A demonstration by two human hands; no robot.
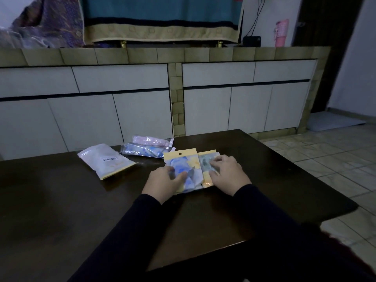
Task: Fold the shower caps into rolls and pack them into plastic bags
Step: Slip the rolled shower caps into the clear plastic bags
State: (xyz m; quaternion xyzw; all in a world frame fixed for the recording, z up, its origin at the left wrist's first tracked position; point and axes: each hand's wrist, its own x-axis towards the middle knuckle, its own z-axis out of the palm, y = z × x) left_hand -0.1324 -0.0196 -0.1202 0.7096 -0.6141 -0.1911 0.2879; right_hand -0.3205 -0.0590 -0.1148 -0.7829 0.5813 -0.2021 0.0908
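On the dark wooden table [61,210] lie two yellow-topped plastic bags side by side. The left bag [183,165] holds a blue floral shower cap; my left hand [162,183] grips its lower left part with curled fingers. The right bag [206,161] holds a grey-green cap; my right hand [228,174] lies over it, fingers curled on its surface. Behind them lie two rolled caps in clear bags, one pink [150,140] and one blue [144,150].
A white pouch with a barcode and yellow edge [105,160] lies at the left of the table. Beyond the table stands a tiled counter with white cabinet doors [122,98]. Tiled floor [325,155] lies to the right.
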